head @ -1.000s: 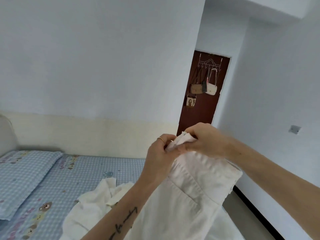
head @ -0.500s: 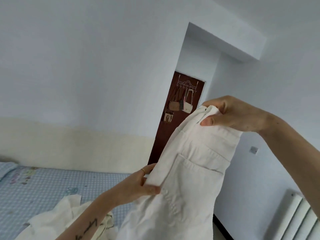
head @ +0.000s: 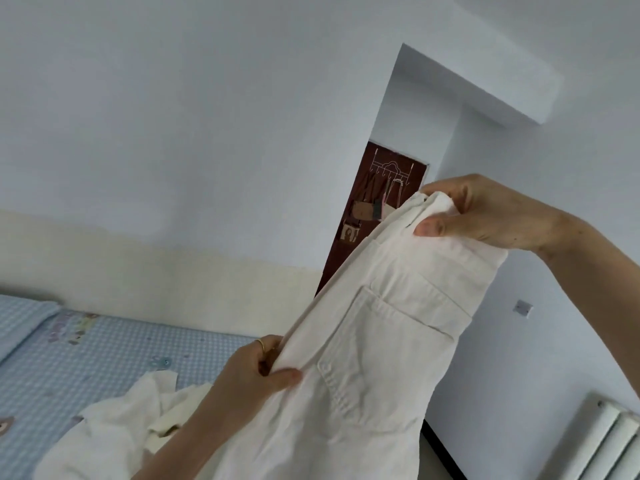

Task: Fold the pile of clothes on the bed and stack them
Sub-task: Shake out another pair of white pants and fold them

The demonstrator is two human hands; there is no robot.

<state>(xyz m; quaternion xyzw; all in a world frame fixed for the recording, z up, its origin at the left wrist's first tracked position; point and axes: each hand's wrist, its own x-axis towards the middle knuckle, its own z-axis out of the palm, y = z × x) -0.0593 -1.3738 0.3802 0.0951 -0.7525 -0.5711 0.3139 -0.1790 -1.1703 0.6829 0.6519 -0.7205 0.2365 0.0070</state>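
Currently both hands hold the white trousers [head: 374, 358] up in the air, above the near edge of the bed [head: 104, 348]. Right hand [head: 485, 213] pinches the waistband, thumb on the front, fingers curled behind. Left hand [head: 256, 372] pinches the folded side edge lower down, level with the back pocket [head: 377, 344]. Rest of the white pile [head: 114, 417] lies crumpled on the checked sheet, below the left forearm.

To do it well: keep the waistband taut, line up the two legs seam to seam, then lower flat onto the bed before folding across. Slack risks a crooked crease.

Versus a second ago: hands were together at the waistband; now they are well apart, left slid down the edge, right raised. Camera tilted up too.
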